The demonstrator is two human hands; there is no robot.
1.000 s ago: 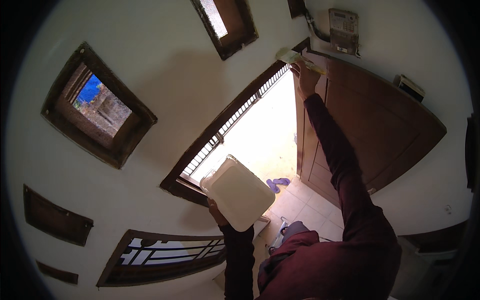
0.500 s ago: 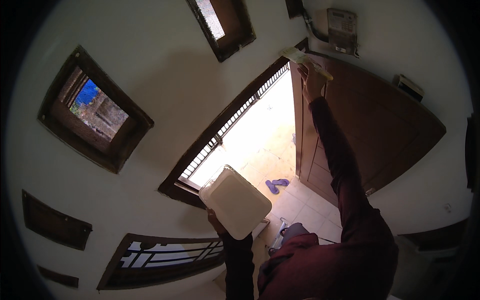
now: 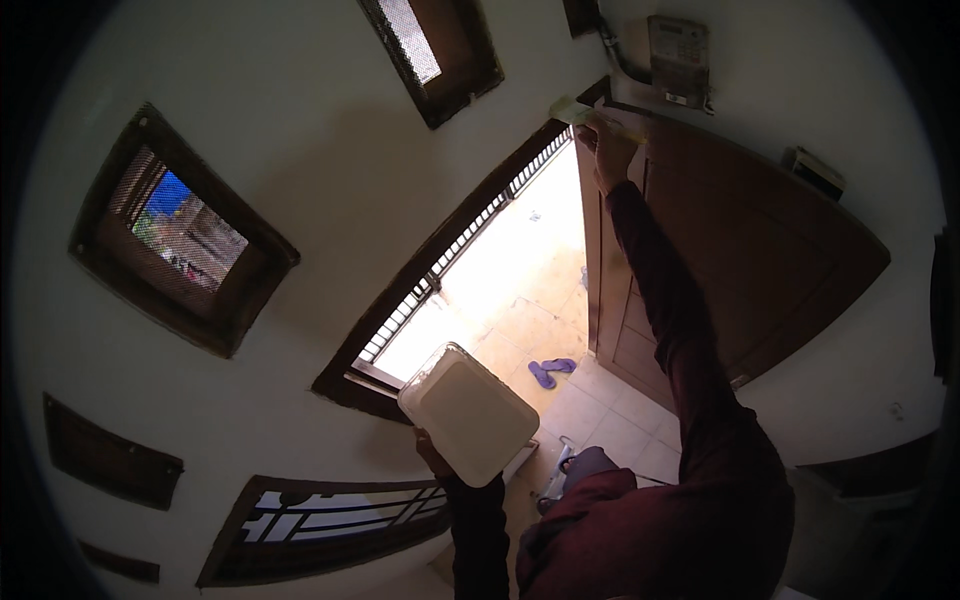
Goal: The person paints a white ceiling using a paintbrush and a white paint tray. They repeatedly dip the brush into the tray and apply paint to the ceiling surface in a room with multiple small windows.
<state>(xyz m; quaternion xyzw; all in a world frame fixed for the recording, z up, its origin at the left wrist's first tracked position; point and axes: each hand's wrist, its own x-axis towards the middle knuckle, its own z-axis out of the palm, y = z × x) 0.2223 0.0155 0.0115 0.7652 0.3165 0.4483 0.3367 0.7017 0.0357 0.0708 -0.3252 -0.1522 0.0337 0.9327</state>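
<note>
My right hand (image 3: pixel 610 150) is raised to the top corner of the doorway, closed on a paintbrush (image 3: pixel 566 109) with a yellowish handle and pale bristles, held against the dark wooden frame (image 3: pixel 543 138). Lower down, my left hand (image 3: pixel 430 450) grips the side of a beige rectangular plastic container (image 3: pixel 470 415) with a pale coating round its rim; part of that hand is hidden behind it. The brown door (image 3: pixel 755 260) stands open beside my right arm. Below me, my foot and grey trousers (image 3: pixel 585 470) show on a metal step (image 3: pixel 550 485).
White wall (image 3: pixel 350 190) with dark-framed windows (image 3: pixel 180 230), a lower grille window (image 3: pixel 330 510), and an electricity meter (image 3: pixel 678 60) above the door. Through the doorway are bright tiles, railings (image 3: pixel 440 270) and purple sandals (image 3: pixel 550 370).
The container in my left hand has shifted slightly down and left. The brush in my right hand moved right, then back toward the frame's corner. The view has tilted slightly.
</note>
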